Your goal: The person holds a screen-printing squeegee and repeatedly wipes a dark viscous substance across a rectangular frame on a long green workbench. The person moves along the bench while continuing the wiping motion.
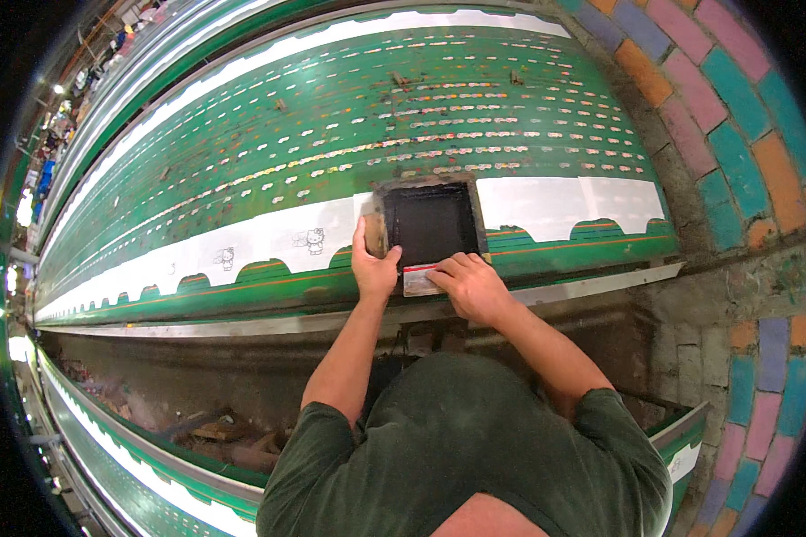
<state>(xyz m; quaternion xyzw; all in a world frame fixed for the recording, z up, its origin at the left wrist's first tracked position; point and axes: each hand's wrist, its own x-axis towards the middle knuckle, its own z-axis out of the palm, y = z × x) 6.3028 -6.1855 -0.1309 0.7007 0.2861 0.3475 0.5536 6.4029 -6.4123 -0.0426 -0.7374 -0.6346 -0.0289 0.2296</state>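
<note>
A small screen-printing frame [479, 215] with a dark, ink-blackened inside lies flat on the white pieces near the long green table's front edge. My left hand [376, 268] grips its left side, thumb on the near left corner and fingers along a brownish edge piece [374, 234]. At the near side of the frame, my right hand [470, 282] is closed on a squeegee [417, 283], a flat pale blade with a red strip. Left of the frame, white pieces [269, 237] carry black line drawings of a cartoon figure. What lies under the frame is hidden.
The green table [331, 107] bears rows of small printed marks and a far white strip [349, 27]. A metal rail [546, 294] runs along its near edge. Behind me stands another green table [152, 465]. Coloured bricks [734, 98] pave the right side.
</note>
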